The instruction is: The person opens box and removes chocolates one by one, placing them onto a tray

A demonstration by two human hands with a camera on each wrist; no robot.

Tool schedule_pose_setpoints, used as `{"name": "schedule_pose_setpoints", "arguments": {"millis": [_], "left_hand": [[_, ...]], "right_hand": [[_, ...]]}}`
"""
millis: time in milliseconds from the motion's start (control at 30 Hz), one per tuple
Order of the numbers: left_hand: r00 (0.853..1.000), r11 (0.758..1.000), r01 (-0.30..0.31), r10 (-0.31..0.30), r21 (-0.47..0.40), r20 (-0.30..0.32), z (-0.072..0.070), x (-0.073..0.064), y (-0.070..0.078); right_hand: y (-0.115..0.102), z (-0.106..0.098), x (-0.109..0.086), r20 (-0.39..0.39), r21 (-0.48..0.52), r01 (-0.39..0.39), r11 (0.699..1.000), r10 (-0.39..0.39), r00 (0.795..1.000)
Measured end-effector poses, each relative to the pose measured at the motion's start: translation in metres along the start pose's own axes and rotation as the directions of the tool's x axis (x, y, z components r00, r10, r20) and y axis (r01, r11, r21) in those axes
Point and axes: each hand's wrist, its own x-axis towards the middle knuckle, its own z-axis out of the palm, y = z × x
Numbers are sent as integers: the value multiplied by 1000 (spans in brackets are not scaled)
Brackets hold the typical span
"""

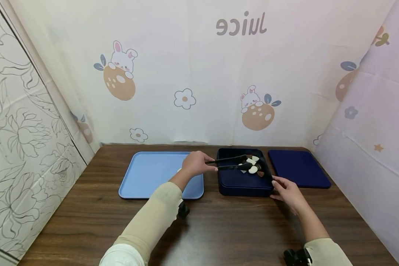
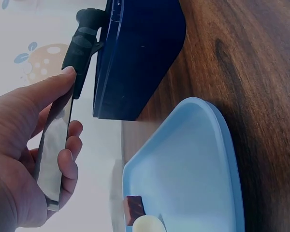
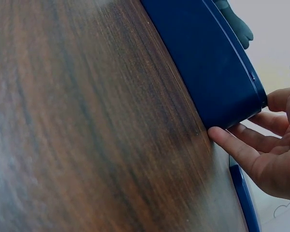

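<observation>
My left hand (image 1: 196,162) holds a pair of tongs (image 2: 53,150), its thumb and fingers on the steel arms. The black ends of the tongs reach over a dark blue box (image 1: 244,183) and lie among white and brown pieces (image 1: 253,169) inside it. Whether the ends grip a piece cannot be made out. At the box's front right corner my right hand (image 1: 287,192) touches the side wall, with fairly straight, spread fingers (image 3: 237,145). One fingertip reaches the bottom edge, another the rim.
Left of the box lies a light blue tray (image 1: 153,173); a brown ridged block (image 2: 134,209) and a white rounded piece (image 2: 149,224) sit on it, partly behind my left hand in the head view. A flat dark blue lid (image 1: 297,168) lies right of the box. A curtain hangs behind.
</observation>
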Motion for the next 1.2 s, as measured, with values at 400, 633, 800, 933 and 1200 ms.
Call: {"name": "schedule_pose_setpoints", "arguments": {"millis": [400, 633, 800, 933, 1200], "left_hand": [[997, 980, 78, -76, 186, -17, 4, 5, 17], [994, 973, 111, -106, 201, -34, 6, 4, 27], [992, 969, 126, -118, 214, -48, 8, 5, 30], [992, 966, 126, -119, 228, -44, 10, 6, 33], [995, 963, 92, -95, 254, 0, 13, 9, 33]], "right_hand": [[0, 1, 0, -3, 1, 1, 1000, -1, 1000], [1, 0, 1, -4, 9, 4, 1000, -4, 1000], [0, 0, 0, -2, 8, 4, 1000, -4, 1000], [0, 0, 0, -3, 6, 6, 1000, -6, 1000], [1, 0, 0, -8, 0, -1, 1000, 1, 1000]]}}
